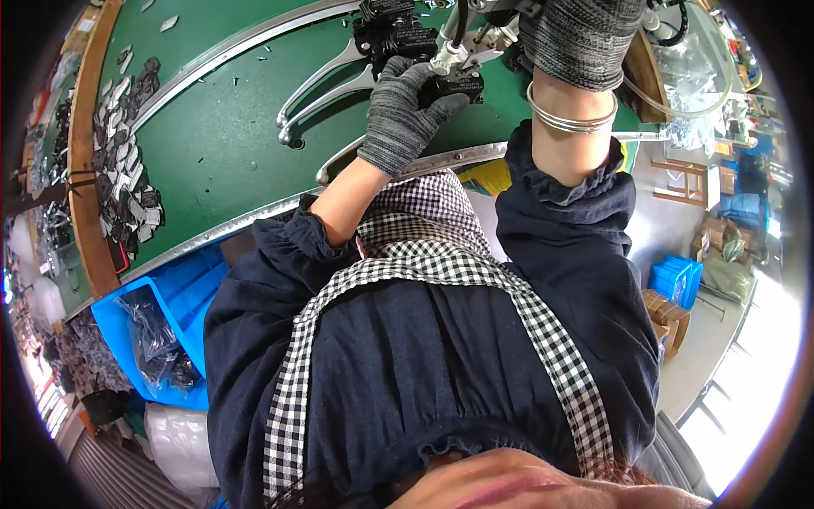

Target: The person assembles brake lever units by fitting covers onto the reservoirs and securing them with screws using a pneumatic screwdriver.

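My left hand [403,106], in a grey knit glove, is closed around a black brake lever assembly [460,87] on the green bench. A silver lever [339,161] sticks out below my wrist, seemingly part of the same piece. A white and metal tool head [449,58] comes down right at my fingers, over the black body. Just left of that hand lie two similar assemblies with black bodies [398,38] and long silver levers [326,93]. My right hand [585,38], also gloved, is raised beside the metal machine parts [492,38]; its fingers are hidden at the top edge.
A wooden rail [83,170] and a pile of small black and grey pieces [131,182] are at the left. Loose screws [264,53] dot the green bench top [229,136]. A metal strip [212,237] edges it. A blue bin [144,288] with plastic bags stands below left.
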A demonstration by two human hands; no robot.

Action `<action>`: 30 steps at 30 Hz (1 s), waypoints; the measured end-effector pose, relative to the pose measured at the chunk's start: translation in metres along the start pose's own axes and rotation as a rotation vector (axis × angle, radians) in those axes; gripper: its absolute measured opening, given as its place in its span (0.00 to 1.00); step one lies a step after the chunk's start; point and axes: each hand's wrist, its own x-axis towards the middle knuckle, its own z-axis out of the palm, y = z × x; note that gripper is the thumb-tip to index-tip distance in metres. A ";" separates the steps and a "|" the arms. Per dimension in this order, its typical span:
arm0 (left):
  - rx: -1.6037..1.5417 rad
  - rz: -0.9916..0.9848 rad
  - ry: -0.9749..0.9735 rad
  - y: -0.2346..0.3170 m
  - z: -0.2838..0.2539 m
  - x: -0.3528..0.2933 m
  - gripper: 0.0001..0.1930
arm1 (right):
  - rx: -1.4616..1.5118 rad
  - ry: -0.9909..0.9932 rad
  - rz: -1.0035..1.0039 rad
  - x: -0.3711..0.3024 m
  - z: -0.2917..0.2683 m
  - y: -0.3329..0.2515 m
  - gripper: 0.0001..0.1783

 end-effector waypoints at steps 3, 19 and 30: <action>0.121 0.021 0.019 0.001 -0.001 0.000 0.26 | -0.003 -0.010 0.016 -0.002 0.005 0.005 0.23; 0.160 0.145 0.050 0.000 0.002 0.001 0.23 | -0.033 -0.025 0.036 -0.013 0.015 0.014 0.23; 0.257 0.148 0.197 0.009 0.016 -0.002 0.26 | 0.018 0.002 -0.019 0.009 0.007 0.007 0.22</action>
